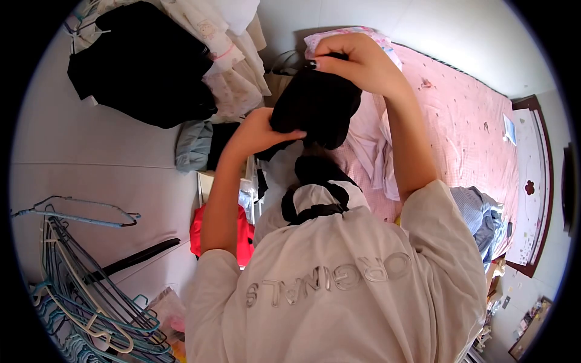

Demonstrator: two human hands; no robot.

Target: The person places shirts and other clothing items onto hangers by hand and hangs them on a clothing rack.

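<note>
A black cloth garment (318, 106) is stretched between my two hands, folded or bunched so that its kind does not show. My left hand (259, 130) pinches its lower left edge, with the thumb lying across the front. At the top right corner, my right hand (357, 60) grips the fabric between thumb and curled fingers. Under the garment are my dark-clad legs and a black-and-white item (318, 199) near my lap.
Pink bedding (460, 139) covers the bed at right, with blue clothes (478, 215) on its edge. Many hangers (91, 290) hang at lower left. A black garment (142, 66) and pale clothes (230, 54) hang at upper left. A red item (242, 236) sits beside my left arm.
</note>
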